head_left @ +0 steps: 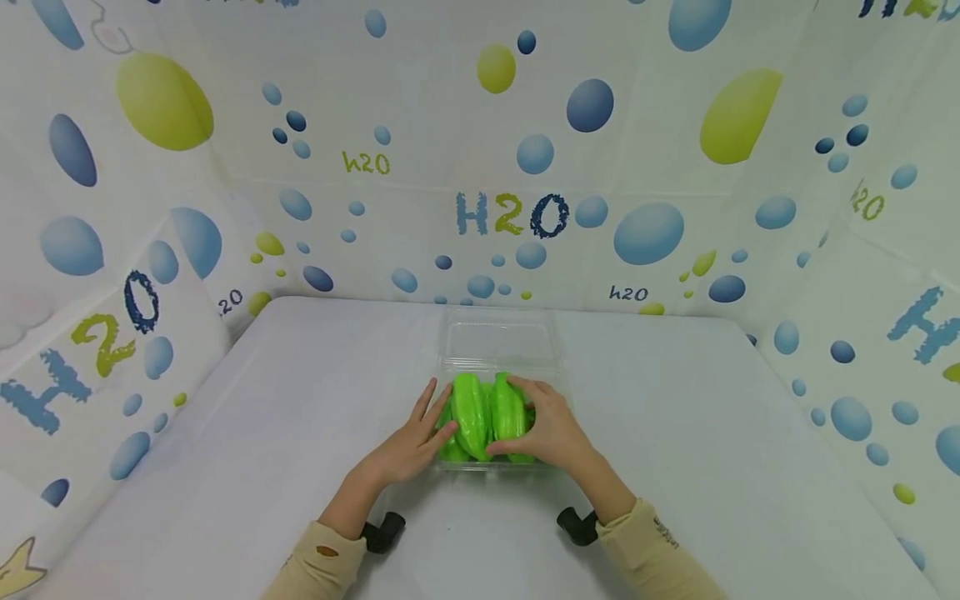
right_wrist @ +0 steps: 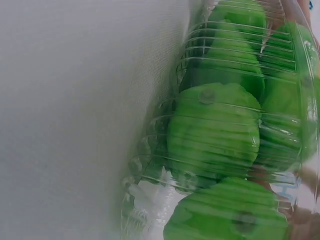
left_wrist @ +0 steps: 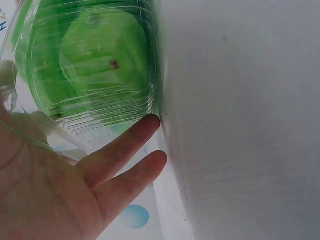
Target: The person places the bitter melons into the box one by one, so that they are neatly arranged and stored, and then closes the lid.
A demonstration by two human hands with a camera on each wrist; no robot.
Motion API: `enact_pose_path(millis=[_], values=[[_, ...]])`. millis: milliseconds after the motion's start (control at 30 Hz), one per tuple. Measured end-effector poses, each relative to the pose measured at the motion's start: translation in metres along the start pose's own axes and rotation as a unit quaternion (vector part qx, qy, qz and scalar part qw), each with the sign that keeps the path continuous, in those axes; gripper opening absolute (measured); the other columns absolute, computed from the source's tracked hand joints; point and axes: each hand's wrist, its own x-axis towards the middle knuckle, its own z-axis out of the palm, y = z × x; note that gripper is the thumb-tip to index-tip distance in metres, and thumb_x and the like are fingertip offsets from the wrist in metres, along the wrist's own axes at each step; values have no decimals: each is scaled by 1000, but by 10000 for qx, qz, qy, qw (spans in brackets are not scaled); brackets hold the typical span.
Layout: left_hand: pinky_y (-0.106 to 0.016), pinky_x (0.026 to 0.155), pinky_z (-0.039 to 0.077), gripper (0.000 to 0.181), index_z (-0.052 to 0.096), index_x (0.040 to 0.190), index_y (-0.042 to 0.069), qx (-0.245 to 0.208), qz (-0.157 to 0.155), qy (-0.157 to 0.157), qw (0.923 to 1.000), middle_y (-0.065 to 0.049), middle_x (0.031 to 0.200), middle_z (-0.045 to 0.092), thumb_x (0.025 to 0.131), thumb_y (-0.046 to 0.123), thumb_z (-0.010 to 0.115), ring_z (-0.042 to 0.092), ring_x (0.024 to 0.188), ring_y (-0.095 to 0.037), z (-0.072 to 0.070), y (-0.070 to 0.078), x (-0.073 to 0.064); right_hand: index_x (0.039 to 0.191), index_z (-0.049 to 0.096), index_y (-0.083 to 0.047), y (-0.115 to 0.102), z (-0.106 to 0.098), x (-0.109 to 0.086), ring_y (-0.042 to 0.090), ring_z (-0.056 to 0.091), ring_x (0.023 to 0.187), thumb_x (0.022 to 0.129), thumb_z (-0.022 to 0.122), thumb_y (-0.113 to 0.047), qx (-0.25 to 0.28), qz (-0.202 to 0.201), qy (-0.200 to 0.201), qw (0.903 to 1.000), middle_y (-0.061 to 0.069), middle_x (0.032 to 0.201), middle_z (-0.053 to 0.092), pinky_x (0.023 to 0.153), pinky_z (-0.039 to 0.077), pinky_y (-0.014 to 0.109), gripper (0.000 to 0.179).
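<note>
A clear plastic clamshell box (head_left: 487, 467) holds several glossy, bright green, ridged, pepper-like pieces (head_left: 469, 417). Its lid (head_left: 498, 340) lies folded back behind it. My right hand (head_left: 558, 429) spans one green piece (head_left: 509, 417) lengthwise, fingertips at its far end and thumb at its near end. At the left side of the box, my left hand (head_left: 408, 446) rests with spread, fairly straight fingers, its thumb against the green pieces. The left wrist view shows two fingers (left_wrist: 125, 147) beside the box's ribbed wall. More green pieces (right_wrist: 215, 132) show through the plastic in the right wrist view.
The box stands on a white-covered table (head_left: 337, 358). Behind and at both sides hangs a white curtain (head_left: 420, 225) printed with blue and green drops and H2O lettering. Dark wrist-worn devices (head_left: 384, 533) sit under both forearms, near the beige sleeves.
</note>
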Motion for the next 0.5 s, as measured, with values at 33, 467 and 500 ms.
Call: enact_pose_path(millis=[33,467,500], values=[[-60,92,33,63,4,148,15,4,4,0,10000,-12,152,-11,99,40,34,27,128,-44,0,0,0,136,44,-16,0,-1,0,21,54,95,51,82,-58,3,10,4,10000,9,129,47,77,49,36,102],[-61,95,29,63,3,148,15,-38,54,-35,10000,-11,152,-12,99,42,32,19,132,-42,0,0,2,136,44,-19,1,-20,-4,26,55,104,53,82,-55,246,277,168,9992,7,133,46,76,50,38,98],[-61,96,28,64,3,148,15,-64,59,-49,10000,-11,152,-12,99,43,31,16,133,-41,0,0,1,136,44,-20,1,-22,-4,26,55,105,54,82,-55,288,317,177,9989,6,133,46,77,49,39,97]])
